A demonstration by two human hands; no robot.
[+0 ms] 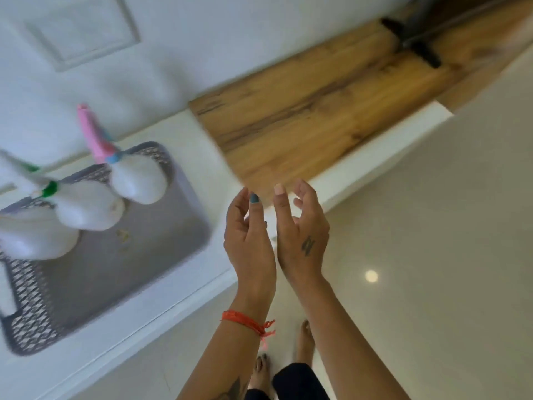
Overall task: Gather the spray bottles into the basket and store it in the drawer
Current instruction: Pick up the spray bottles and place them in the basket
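Both hands raised side by side, empty, fingers loosely curled: left hand (248, 238), right hand (303, 235). Left of them, grey basket (115, 264) on white table (202, 134), holding three white spray bottles (138, 180).

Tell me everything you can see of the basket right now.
The basket is grey plastic, rectangular with rounded corners, lattice walls, a solid floor and a handle slot at its near end. It sits on the white counter left of both hands, untouched. Three white spray bottles stand inside, at its far end. Small yellowish specks lie on its floor.
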